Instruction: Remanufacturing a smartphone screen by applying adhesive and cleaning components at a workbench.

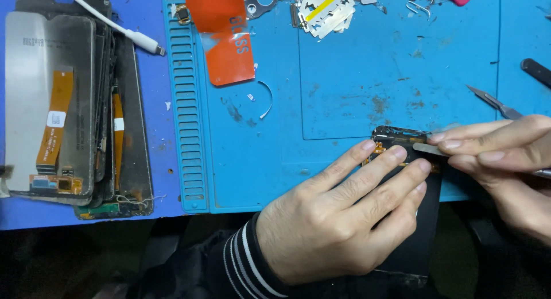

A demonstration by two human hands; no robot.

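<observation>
Counter: a blue counter (143,138) runs under everything, dropping to dark at the near edge.
Mat: a blue rubber work mat with a ribbed slot strip down its left side (344,92) lies on the counter; I work at its near right corner.
Screen stack: a pile of grey and black phone screen panels with orange flex cables (74,109) sits well apart, far to my left on the counter.
Panel in work: a black rectangular phone display panel with orange flex at its top edge (419,230) lies with its long axis running away from me, its near half hanging over the mat's front edge. It is directly under my left hand and just left of my right.
My left hand: my left hand (338,218) lies flat on the panel, fingers spread and pressing it down, fingertips near the top edge; it grips nothing.
My right hand: my right hand (499,155) pinches a thin flat metal blade (430,149) whose tip touches the panel's top right corner, pointing left toward my left fingertips.
Orange film: an orange plastic peel-off film (227,37) lies at the mat's far side.
Scalpel: a grey metal scalpel (493,101) rests just beyond my right hand.
Blades: a heap of white razor blades (327,12) lies at the far edge.
</observation>
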